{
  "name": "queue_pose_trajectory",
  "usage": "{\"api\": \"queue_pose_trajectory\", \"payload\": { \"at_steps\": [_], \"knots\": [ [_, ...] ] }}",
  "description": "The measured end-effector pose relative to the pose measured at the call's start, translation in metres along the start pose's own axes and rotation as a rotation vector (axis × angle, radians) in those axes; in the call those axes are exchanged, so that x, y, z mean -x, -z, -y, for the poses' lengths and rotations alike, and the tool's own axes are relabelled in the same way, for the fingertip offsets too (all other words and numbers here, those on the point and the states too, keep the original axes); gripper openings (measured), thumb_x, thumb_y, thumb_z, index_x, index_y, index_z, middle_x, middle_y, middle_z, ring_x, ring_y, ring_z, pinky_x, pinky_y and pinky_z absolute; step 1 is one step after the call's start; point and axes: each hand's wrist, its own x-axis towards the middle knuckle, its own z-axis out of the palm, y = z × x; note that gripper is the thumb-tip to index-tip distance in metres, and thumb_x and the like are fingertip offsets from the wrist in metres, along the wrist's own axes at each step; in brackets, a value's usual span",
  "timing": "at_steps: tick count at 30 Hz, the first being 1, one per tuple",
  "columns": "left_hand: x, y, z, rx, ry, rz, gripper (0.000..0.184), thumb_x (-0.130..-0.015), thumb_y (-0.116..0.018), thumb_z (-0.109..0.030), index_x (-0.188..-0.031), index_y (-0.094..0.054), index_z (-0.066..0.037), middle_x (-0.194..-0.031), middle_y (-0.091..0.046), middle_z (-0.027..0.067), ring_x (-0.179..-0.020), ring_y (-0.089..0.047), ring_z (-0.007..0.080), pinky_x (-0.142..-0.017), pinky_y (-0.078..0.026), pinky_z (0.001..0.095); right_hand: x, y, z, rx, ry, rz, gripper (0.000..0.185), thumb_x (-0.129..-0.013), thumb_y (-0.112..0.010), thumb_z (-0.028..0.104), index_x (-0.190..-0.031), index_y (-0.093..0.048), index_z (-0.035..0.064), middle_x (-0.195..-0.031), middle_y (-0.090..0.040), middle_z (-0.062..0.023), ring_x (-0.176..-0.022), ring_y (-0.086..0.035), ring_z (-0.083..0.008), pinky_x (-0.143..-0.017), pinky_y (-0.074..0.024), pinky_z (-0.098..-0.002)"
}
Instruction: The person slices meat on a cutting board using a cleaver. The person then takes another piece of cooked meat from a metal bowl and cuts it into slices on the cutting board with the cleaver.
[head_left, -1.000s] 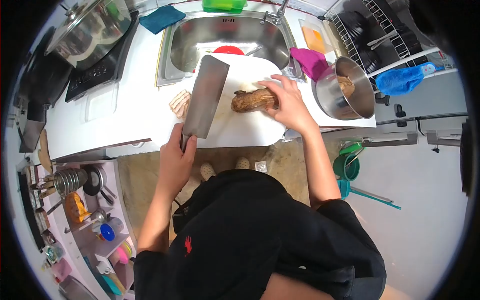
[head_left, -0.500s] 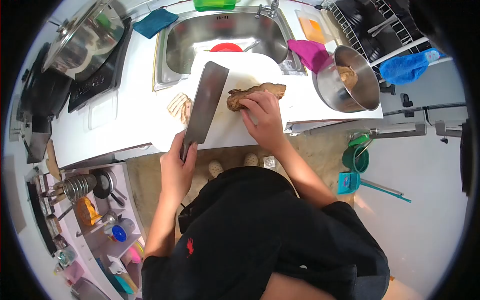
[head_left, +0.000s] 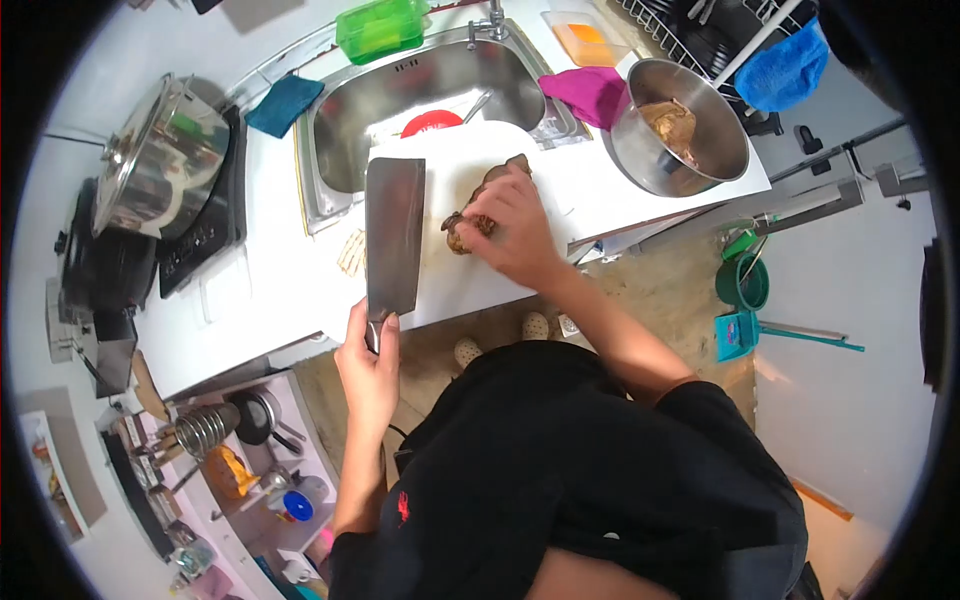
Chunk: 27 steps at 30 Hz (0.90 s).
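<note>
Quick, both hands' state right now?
Left hand: closed, holding the rectangular grey metal cleaver.
Right hand: curved over the long brown meat piece; firm grip can't be told.

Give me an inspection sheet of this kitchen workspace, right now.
Surface: white counter; white cutting board at the edge of the sink.
Job's things: cleaver; brown meat on the board; pale slices left of the blade; metal pot with a brown piece inside.
Clutter: pink cloth, blue-green cloth, green container.
Hands: left hand grips the cleaver's handle; right hand has fingers curled over the meat, firmness unclear.
Cables: nothing seen for certain.
Surroundings: lidded pot at left; green bucket and dustpan on the right.
</note>
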Motion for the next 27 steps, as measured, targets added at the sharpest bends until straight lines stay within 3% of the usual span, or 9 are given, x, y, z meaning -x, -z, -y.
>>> {"api": "queue_pose_trajectory", "payload": {
  "at_steps": [5, 10, 11, 15, 18, 21, 24, 25, 27],
  "knots": [
    [-0.001, -0.001, -0.005, 0.128, 0.044, 0.009, 0.026, -0.095, -0.058, -0.012, -0.120, -0.057, -0.004, -0.069, -0.057, 0.0008, -0.053, -0.047, 0.0046, -0.049, -0.039, 0.0227, 0.018, -0.014, 0.042, 0.384, -0.214, 0.097, 0.046, -0.070, -0.074, 0.017, -0.113, -0.062, 0.0082, -0.121, -0.046, -0.0141, -0.109, -0.040, -0.0393, -0.095, -0.0393, -0.0451],
    [-0.003, -0.002, 0.001, 0.006, -0.033, 0.018, 0.029, -0.097, -0.057, -0.014, -0.124, -0.054, -0.004, -0.065, -0.047, -0.0032, -0.053, -0.044, 0.0027, -0.046, -0.037, 0.0207, 0.020, 0.012, -0.001, 0.061, -0.187, 0.218, 0.042, -0.069, -0.074, 0.013, -0.110, -0.063, 0.0111, -0.127, -0.044, -0.0166, -0.113, -0.043, -0.0394, -0.097, -0.0413, -0.0456],
    [-0.006, -0.001, 0.009, -0.097, -0.049, 0.061, 0.037, -0.096, -0.057, -0.012, -0.132, -0.051, -0.005, -0.076, -0.060, 0.0058, -0.063, -0.057, 0.0122, -0.058, -0.047, 0.0264, 0.024, 0.019, -0.011, -0.032, -0.174, 0.223, 0.042, -0.069, -0.074, 0.012, -0.109, -0.063, 0.0114, -0.128, -0.044, -0.0174, -0.114, -0.044, -0.0393, -0.097, -0.0418, -0.0457],
    [-0.018, -0.024, -0.008, -0.289, -0.298, 0.090, 0.055, -0.092, -0.057, -0.006, -0.144, -0.044, -0.018, -0.088, -0.060, 0.0194, -0.079, -0.060, 0.0347, -0.077, -0.048, 0.0437, 0.030, 0.034, 0.002, 0.117, -0.252, 0.094, 0.041, -0.069, -0.074, 0.008, -0.107, -0.061, 0.0097, -0.130, -0.043, -0.0189, -0.112, -0.049, -0.0374, -0.095, -0.0444, -0.0443],
    [-0.027, -0.039, -0.006, -0.276, -0.279, 0.089, 0.059, -0.092, -0.055, -0.005, -0.147, -0.039, -0.020, -0.088, -0.058, 0.0192, -0.081, -0.060, 0.0358, -0.077, -0.047, 0.0457, 0.032, 0.018, -0.010, -0.020, -0.418, -0.017, 0.048, -0.065, -0.076, 0.006, -0.110, -0.058, 0.0075, -0.127, -0.045, -0.0186, -0.108, -0.053, -0.0357, -0.091, -0.0473, -0.0404],
    [-0.030, -0.043, -0.011, -0.262, -0.247, 0.095, 0.061, -0.092, -0.054, -0.004, -0.149, -0.036, -0.022, -0.088, -0.053, 0.0181, -0.079, -0.058, 0.0353, -0.076, -0.047, 0.0452, 0.025, 0.023, -0.019, 0.065, -0.312, -0.086, 0.052, -0.064, -0.079, 0.007, -0.110, -0.054, 0.0050, -0.115, -0.054, -0.0170, -0.099, -0.059, -0.0292, -0.085, -0.0499, -0.0352],
    [-0.030, -0.048, -0.011, -0.330, -0.211, 0.102, 0.062, -0.091, -0.053, -0.002, -0.148, -0.038, -0.022, -0.089, -0.050, 0.0176, -0.079, -0.057, 0.0349, -0.076, -0.048, 0.0438, 0.018, 0.032, -0.030, -0.168, -0.647, -0.151, 0.048, -0.066, -0.080, 0.009, -0.106, -0.053, 0.0043, -0.095, -0.061, -0.0124, -0.087, -0.062, -0.0211, -0.077, -0.0512, -0.0322],
    [-0.030, -0.050, -0.010, -0.360, -0.202, 0.101, 0.063, -0.090, -0.053, -0.001, -0.148, -0.038, -0.022, -0.090, -0.049, 0.0175, -0.079, -0.057, 0.0347, -0.076, -0.048, 0.0433, 0.018, 0.036, -0.035, -0.279, -0.756, -0.187, 0.043, -0.069, -0.080, 0.010, -0.102, -0.053, 0.0043, -0.083, -0.063, -0.0065, -0.078, -0.061, -0.0135, -0.070, -0.0511, -0.0287],
    [-0.033, -0.058, -0.005, -0.413, -0.231, 0.090, 0.063, -0.089, -0.052, 0.000, -0.146, -0.040, -0.021, -0.091, -0.048, 0.0178, -0.079, -0.057, 0.0347, -0.075, -0.049, 0.0432, 0.017, 0.047, -0.045, -0.389, -0.843, -0.166, 0.041, -0.069, -0.079, 0.010, -0.101, -0.053, 0.0050, -0.083, -0.062, -0.0041, -0.077, -0.060, -0.0114, -0.068, -0.0510, -0.0278]
  ]
}}
